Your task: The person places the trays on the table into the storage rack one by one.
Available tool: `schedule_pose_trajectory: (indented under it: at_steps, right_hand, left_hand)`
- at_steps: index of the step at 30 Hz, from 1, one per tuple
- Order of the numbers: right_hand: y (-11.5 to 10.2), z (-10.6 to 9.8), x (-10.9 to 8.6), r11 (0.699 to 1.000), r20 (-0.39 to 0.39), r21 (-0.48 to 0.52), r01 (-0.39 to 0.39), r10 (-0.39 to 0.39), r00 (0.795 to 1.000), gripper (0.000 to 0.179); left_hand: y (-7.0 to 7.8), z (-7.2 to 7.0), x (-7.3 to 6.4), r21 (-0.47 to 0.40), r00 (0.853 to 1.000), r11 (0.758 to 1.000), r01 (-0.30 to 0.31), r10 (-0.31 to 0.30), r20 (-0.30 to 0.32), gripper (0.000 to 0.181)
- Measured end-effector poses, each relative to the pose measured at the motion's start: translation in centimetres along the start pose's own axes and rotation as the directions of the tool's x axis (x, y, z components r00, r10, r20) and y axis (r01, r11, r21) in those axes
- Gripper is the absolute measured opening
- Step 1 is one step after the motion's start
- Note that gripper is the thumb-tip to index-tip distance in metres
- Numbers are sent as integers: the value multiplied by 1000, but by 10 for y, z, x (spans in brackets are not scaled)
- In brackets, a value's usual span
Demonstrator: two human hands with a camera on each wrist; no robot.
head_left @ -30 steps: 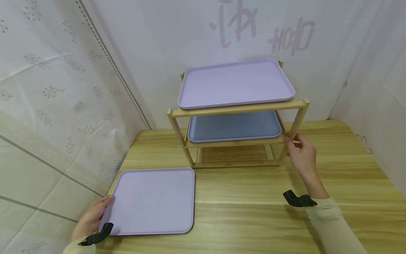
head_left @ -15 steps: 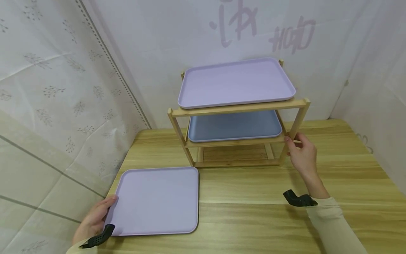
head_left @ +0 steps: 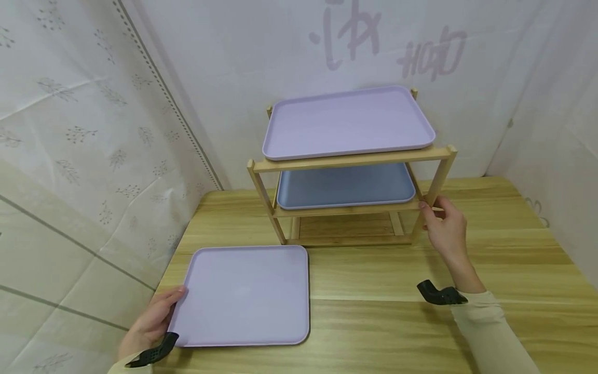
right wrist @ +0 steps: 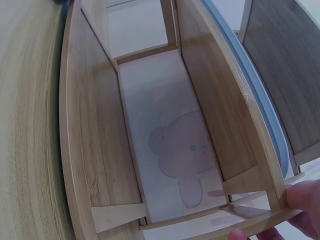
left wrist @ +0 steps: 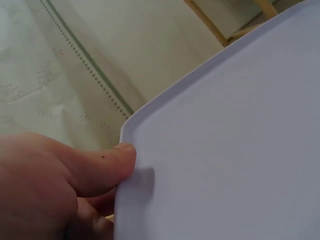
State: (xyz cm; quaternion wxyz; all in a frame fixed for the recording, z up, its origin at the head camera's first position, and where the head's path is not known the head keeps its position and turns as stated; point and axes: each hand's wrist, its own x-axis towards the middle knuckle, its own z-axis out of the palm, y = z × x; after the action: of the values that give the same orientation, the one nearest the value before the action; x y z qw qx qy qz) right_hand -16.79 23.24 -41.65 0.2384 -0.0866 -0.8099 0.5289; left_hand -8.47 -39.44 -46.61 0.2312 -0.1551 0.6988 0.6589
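A lilac tray [head_left: 243, 296] is at the front left over the table; my left hand [head_left: 154, 319] grips its left edge, thumb on top and the other fingers underneath. In the left wrist view that thumb [left wrist: 107, 167] presses the rim near a corner. My right hand [head_left: 447, 226] holds the right side of a three-tier wooden rack [head_left: 355, 159] at its middle level, the thumb against the front post. Another lilac tray [head_left: 348, 122] lies on the top tier. On the middle tier sits a blue-grey tray [head_left: 345, 186]. The bottom shelf [head_left: 345, 225] shows bare wood.
The wood-grain table [head_left: 374, 322] extends in front and to the right of the rack. White patterned cloth [head_left: 93, 130] hangs at the left, and more cloth [head_left: 261, 47] stands behind the rack and along the right side.
My left hand has moved the held lilac tray to the right, its right edge now below the rack's lower left part. The right hand and the rack stay where they were.
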Motion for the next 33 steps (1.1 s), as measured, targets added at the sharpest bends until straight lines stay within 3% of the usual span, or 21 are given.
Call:
schedule_pose_trajectory:
  at_steps: [5, 12, 17, 20, 25, 33]
  right_hand:
    - [0, 0, 0, 1000, 8, -5, -1, 2, 1000, 28]
    - [0, 0, 0, 1000, 8, -2, 3, -3, 1000, 28]
    - [-1, 0, 0, 1000, 3, 0, 6, -6, 1000, 27]
    - [-1, -1, 0, 1000, 4, -4, 2, -2, 1000, 27]
    - [-3, -1, 0, 1000, 17, 1, -3, 3, 1000, 28]
    - [-3, -1, 0, 1000, 25, -17, 3, -3, 1000, 28]
  left_hand:
    - [-1, 9, 2, -50, 987, 998, -34, 42, 155, 31]
    - [-5, 26, 6, -142, 977, 989, -33, 62, 205, 32]
    - [-7, 40, 9, -213, 943, 974, -74, 138, 304, 35]
    - [-6, 49, 10, -234, 936, 968, -93, 165, 312, 32]
    - [-2, 65, 13, -214, 952, 973, -83, 142, 273, 26]
    - [3, 88, 19, -179, 963, 980, -81, 124, 240, 19]
